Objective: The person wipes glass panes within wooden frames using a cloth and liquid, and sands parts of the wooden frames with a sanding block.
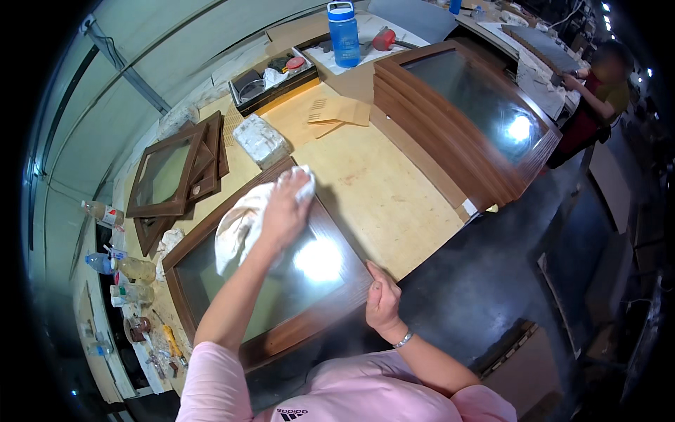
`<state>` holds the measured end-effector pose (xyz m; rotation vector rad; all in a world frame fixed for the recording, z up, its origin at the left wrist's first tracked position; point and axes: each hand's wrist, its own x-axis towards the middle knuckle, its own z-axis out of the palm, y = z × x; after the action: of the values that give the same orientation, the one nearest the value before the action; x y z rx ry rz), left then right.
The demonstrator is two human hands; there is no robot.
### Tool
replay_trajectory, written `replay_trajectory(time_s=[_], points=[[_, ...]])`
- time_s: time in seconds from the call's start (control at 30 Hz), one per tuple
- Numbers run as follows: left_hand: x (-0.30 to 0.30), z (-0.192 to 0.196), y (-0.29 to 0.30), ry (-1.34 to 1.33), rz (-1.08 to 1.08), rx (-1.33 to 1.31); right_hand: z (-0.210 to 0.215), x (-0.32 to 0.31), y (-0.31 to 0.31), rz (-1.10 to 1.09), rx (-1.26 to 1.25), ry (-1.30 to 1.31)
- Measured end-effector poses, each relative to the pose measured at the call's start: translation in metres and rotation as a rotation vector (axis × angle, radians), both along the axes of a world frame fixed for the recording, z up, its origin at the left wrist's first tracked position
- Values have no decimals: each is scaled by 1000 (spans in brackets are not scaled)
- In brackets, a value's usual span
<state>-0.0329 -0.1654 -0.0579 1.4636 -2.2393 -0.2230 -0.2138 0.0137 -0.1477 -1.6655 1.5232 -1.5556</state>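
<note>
A brown wooden frame with a glass pane (246,309) lies in front of me at the table's near edge. My left hand (285,211) presses a bunched white cloth (242,221) against its far side, and the cloth trails over the glass. At the frame's right edge, my right hand (383,302) is closed round the wood, with a metal bracelet on the wrist. A bright lamp reflection covers part of the pane.
Stacked glazed frames (450,119) stand at the right, smaller frames (172,172) at the left. A whitish block (261,141), tool tray (274,81) and blue bottle (343,35) sit beyond. Several bottles (133,269) line the left edge. Another person (598,98) works far right.
</note>
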Motion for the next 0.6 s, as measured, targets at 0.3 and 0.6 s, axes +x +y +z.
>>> replay_trajectory(time_s=[0.3,0.6], points=[[14,-2,10,53,-194,-1,3,-1,0,9,19,27],[24,-19,-14,160,-45,166,-2,-3,0,-27,12,9]])
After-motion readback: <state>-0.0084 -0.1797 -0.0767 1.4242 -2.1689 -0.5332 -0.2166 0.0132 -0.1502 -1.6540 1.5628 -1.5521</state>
